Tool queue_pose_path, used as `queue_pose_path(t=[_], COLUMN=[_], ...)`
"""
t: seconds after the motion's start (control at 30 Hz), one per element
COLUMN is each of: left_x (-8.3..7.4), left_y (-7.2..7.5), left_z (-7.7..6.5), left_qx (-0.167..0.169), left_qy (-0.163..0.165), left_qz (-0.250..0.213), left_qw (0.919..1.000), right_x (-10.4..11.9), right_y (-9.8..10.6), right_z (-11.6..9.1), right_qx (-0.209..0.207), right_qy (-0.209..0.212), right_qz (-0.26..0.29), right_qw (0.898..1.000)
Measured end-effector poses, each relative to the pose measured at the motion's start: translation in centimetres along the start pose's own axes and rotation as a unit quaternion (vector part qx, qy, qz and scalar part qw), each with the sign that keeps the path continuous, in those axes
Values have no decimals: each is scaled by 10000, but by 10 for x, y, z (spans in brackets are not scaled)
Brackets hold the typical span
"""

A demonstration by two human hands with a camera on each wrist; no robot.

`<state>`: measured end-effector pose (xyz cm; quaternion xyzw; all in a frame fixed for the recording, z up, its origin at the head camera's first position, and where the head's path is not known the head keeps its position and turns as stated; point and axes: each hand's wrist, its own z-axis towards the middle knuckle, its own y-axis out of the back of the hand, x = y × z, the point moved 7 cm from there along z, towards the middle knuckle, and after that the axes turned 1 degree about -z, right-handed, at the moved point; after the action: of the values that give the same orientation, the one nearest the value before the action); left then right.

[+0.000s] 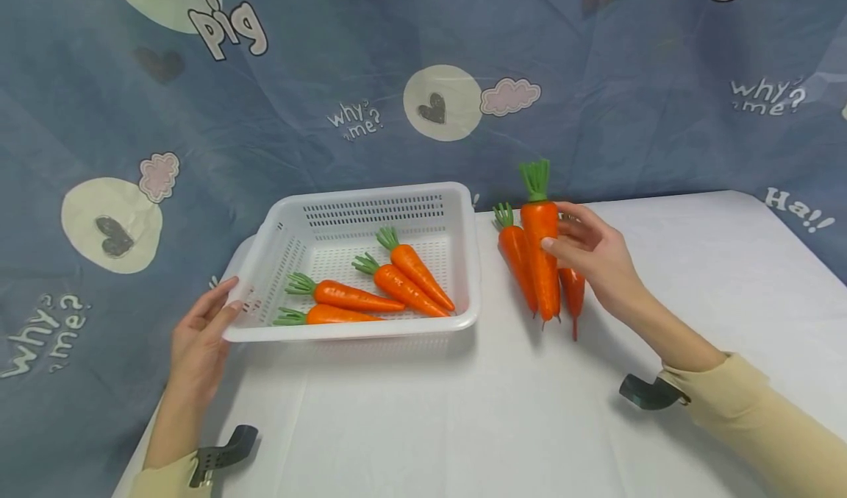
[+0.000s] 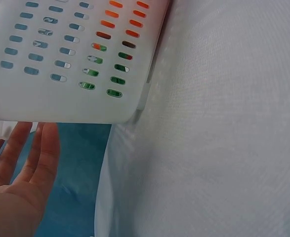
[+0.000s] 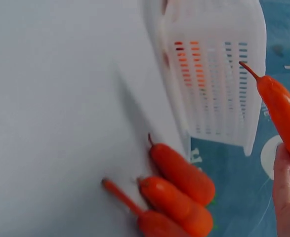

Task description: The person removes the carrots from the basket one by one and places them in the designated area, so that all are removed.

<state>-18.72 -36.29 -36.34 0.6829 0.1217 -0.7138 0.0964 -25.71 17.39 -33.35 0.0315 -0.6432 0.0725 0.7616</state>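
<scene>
My right hand (image 1: 598,251) pinches an orange carrot (image 1: 539,251) with a green top, held upright, thumb in front; the right wrist view shows this carrot (image 3: 281,108) above the table. Beneath it lie three more carrots (image 1: 515,251), partly covered by the held one and the hand in the head view. To the left stands a white plastic basket (image 1: 466,262) with slotted walls and several carrots (image 1: 357,297) inside. At its left edge, my left hand (image 1: 201,336) touches the rim; in the left wrist view the fingers (image 2: 48,153) look fairly straight under it.
A white cloth (image 1: 410,424) covers the table. Behind it and down the left side hangs a blue printed curtain (image 1: 298,64), close to the basket's back edge. Dark wrist mounts (image 1: 651,393) stick out at both sleeves.
</scene>
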Motion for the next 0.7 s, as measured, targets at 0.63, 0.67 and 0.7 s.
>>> queue_pose_path(t=[0.63,0.67,0.7], left_x=[1,1,1], left_y=[1,1,1], left_z=[1,1,1], left_qx=[-113,-121,-125], left_qy=[12,10,7], left_qz=[-55,-47,-43], left_qw=[9999,9999,9999], right_x=[-2,-2,-2], right_y=[42,44,46], right_z=[-6,-6,-6], right_qx=[-246,-262,-272], right_qy=[-314,-333,-355], right_qz=[-278,-271,-269], right_qw=[9988,9987,9986])
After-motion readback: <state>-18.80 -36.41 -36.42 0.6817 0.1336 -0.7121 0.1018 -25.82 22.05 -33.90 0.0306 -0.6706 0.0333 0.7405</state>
